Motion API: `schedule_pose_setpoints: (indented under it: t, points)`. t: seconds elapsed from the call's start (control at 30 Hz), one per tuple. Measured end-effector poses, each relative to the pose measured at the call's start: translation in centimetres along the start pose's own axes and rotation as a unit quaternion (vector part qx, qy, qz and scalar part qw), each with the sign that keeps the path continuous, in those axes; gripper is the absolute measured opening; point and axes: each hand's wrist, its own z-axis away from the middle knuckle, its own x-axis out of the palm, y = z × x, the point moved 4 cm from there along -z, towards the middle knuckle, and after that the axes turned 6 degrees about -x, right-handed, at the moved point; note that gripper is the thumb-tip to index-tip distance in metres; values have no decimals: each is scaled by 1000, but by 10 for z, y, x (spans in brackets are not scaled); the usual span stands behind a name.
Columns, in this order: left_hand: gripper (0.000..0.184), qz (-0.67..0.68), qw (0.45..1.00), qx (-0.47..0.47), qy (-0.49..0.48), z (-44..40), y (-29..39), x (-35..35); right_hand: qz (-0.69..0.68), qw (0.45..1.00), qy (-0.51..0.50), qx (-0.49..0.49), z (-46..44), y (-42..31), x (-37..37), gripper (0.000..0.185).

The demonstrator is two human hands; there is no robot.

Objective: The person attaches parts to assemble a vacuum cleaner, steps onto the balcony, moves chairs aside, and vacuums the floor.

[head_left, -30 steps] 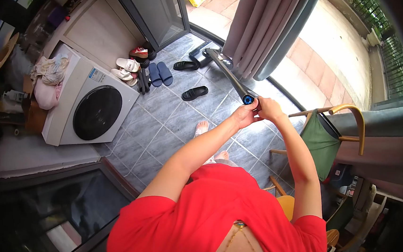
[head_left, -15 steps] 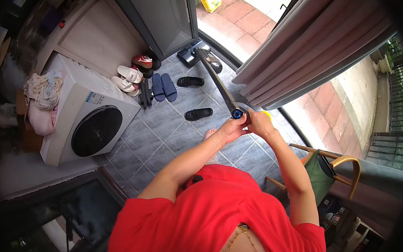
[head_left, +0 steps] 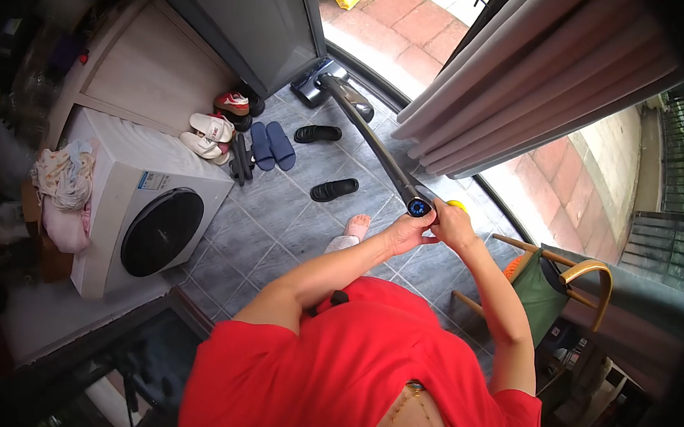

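In the head view a dark stick vacuum cleaner point(head_left: 375, 148) slants across the tiled floor. Its wide floor head point(head_left: 314, 81) sits in the corner by the open door, and a round blue-lit display shows at the handle end. My left hand point(head_left: 409, 233) is closed around the handle just below that display. Beside it, touching, my right hand point(head_left: 453, 226) is also closed on the handle; its fingertips are partly hidden. A small yellow thing point(head_left: 457, 205) peeks out behind my right hand. My bare foot point(head_left: 358, 226) rests on the tiles.
Black slippers point(head_left: 334, 190) lie apart near the cleaner, with blue slippers point(head_left: 273, 145) and other shoes along the cabinet. A white washing machine point(head_left: 158, 199) is at left. A curtain point(head_left: 521, 83) hangs by the doorway; a green-seated chair point(head_left: 540, 297) stands at right.
Both hands and the handle end have come down and slightly right, closer to my body. The floor head stays near the door corner. More of my foot now shows.
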Motion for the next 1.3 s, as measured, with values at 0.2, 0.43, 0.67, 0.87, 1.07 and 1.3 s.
schedule_pose_setpoints:
  t: [0.2,0.43,0.67,0.87,1.07,1.3]
  points:
    - [35,-9,999,-54,-4,-8,-59,53,27,999,12,18,72,14,-33,28]
    - [54,-240,941,-199,-133,41,-180,116,28,994,-51,88,238,0,-54,29]
    - [65,-710,684,-157,-53,55,-247,78,13,969,-97,229,428,-33,-82,29]
    - [49,-764,556,327,-21,32,-317,128,31,950,-70,302,517,-59,-128,20]
    - [24,-748,590,206,-224,-10,-354,136,66,951,-28,302,525,-83,-145,19]
    - [15,-727,594,311,-150,-4,-283,101,28,961,-53,271,467,-74,-121,27]
